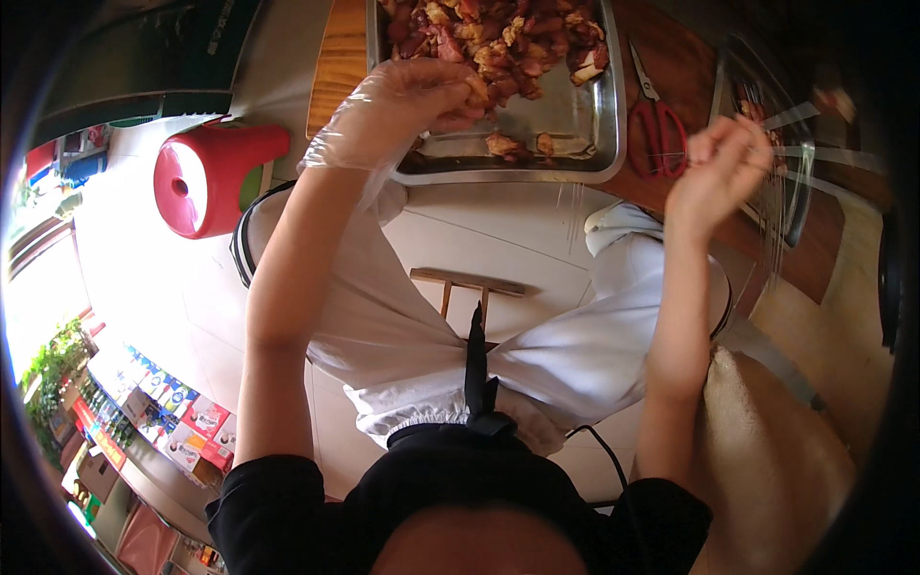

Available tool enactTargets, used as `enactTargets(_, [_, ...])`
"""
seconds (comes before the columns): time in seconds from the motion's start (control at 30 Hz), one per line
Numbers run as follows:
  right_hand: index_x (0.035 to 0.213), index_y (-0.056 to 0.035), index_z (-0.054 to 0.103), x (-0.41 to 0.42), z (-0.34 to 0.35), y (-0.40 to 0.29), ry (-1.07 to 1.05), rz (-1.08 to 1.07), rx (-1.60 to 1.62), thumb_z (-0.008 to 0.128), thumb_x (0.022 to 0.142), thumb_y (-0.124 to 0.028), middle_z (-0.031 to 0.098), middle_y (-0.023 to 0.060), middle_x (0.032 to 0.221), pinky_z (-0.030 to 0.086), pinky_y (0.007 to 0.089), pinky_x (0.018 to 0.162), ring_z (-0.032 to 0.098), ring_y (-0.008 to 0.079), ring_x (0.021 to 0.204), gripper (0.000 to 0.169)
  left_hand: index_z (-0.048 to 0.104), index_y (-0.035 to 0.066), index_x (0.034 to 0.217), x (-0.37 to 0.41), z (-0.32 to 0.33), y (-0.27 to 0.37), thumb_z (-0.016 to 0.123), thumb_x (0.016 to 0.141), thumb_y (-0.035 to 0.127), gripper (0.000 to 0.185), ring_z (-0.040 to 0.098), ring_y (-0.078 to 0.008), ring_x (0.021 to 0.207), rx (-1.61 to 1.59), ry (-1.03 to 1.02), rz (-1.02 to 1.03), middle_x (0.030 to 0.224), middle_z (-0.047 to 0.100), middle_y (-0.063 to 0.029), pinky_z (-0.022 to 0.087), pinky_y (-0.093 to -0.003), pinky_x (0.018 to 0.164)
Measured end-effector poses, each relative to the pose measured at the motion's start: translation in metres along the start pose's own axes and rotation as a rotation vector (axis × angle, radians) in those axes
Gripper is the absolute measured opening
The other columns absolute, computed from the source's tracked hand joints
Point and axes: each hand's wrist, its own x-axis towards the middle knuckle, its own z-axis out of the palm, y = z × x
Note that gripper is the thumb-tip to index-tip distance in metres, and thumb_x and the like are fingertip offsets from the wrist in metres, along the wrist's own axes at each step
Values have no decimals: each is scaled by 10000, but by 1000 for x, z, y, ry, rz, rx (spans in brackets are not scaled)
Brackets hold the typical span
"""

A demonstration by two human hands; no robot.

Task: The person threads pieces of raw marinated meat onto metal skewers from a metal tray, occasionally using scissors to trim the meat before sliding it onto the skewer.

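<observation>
My left hand (424, 93), in a clear plastic glove, pinches a piece of meat (476, 92) over the left part of a metal tray (617, 144). Cut raw meat (503, 50) is heaped at the tray's far side, and a few small pieces lie near its front edge. My bare right hand (729, 154) is raised right of the tray, fingers closed on a thin skewer whose tip points left. Beneath and beyond it, a second tray (801, 215) holds thin skewers (773, 237), some with meat; blur hides the details there.
Red-handled scissors (658, 136) lie on the brown wooden surface (690, 43) between the trays. A red plastic stool (205, 176) stands on the tiled floor at left. A small wooden stool (467, 280) shows between my legs. Boxes (194, 438) sit at lower left.
</observation>
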Motion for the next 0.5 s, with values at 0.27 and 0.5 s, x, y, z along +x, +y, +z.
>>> enactTargets(0.27, [1153, -63, 602, -17, 4, -1, -206, 316, -218, 487, 1008, -155, 502, -57, 800, 251, 174, 499, 336, 10, 596, 207, 399, -131, 1305, 1, 1, 10, 536, 924, -14, 421, 624, -328, 1072, -389, -28, 70, 1212, 541, -208, 539, -342, 955])
enactTargets(0.5, [1193, -27, 641, -57, 4, -32, -634, 351, -511, 518, 984, -123, 554, -57, 760, 316, 183, 517, 374, 12, 581, 261, 508, -24, 1185, 12, -4, 8, 630, 929, 164, 341, 621, -252, 1065, -372, 74, 104, 1116, 612, -130, 532, -368, 953])
